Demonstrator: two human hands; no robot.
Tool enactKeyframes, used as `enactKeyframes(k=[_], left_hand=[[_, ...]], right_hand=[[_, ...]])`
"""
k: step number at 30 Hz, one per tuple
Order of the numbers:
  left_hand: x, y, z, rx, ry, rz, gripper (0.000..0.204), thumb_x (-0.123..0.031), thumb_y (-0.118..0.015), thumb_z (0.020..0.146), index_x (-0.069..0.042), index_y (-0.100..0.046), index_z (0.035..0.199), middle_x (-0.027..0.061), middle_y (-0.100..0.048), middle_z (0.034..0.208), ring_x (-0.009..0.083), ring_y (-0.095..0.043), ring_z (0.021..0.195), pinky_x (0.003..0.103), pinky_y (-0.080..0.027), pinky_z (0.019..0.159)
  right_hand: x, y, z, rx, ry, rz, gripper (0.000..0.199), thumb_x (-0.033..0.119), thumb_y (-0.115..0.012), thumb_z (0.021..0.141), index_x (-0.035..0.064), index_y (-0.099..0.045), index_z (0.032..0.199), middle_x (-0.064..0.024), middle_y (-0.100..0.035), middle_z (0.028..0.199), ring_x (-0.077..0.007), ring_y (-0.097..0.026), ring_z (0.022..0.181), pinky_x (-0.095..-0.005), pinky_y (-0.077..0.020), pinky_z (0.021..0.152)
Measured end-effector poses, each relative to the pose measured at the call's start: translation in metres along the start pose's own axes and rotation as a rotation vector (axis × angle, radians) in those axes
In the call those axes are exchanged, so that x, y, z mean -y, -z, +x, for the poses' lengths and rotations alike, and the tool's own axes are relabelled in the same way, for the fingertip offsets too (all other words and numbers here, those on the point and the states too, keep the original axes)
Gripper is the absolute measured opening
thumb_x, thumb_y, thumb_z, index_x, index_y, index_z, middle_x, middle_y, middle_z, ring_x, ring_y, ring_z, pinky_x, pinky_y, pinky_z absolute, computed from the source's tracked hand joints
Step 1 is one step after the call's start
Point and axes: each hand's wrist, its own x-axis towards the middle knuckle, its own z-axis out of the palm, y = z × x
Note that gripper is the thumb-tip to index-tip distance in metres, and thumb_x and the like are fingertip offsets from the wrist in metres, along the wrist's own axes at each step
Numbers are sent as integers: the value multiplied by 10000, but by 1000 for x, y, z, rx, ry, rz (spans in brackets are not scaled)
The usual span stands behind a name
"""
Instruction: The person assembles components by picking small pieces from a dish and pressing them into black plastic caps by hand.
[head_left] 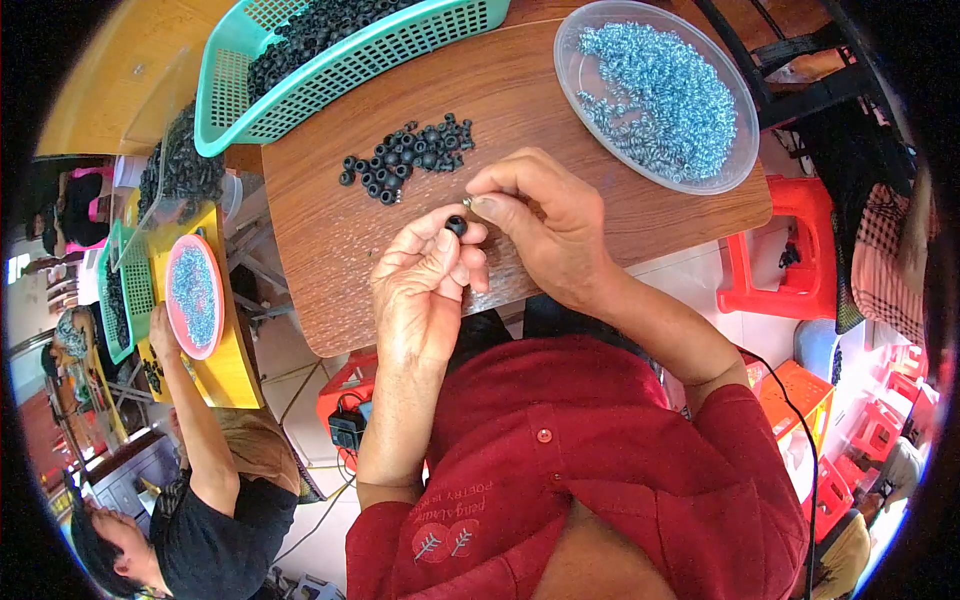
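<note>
The left hand point(415, 285) pinches a black piece point(456, 226) between thumb and fingers; just beside it, the right hand point(552, 228) pinches a tiny shiny bit point(468, 202). Both are above the tabletop point(320, 245). Farther out: loose black pieces point(393, 160), a green basket point(345, 75) of more, a clear tub point(572, 72) of bluish bits point(665, 100).

Black round part point(456, 226) + tiny metallic piece point(467, 201), one per hand.
Black part: glossy, hollow, opening toward camera, pinched in left hand point(418, 275). Metallic piece: shape unclear, in right hand point(555, 225) fingertips, just beyond it.
</note>
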Motion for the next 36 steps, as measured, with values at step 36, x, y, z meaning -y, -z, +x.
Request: enactKeyframes(k=[36], left_hand=[[16, -9, 3, -28, -146, 163, 217, -8, -638, 832, 56, -602, 1037, 93, -626, 822, 143, -585, 652, 258, -482, 596]], right_hand=[[17, 16, -15, 96, 238, -278, 263, -40, -635, 690, 60, -658, 932, -59, -576, 808, -236, -544, 731, -335, -454, 615]])
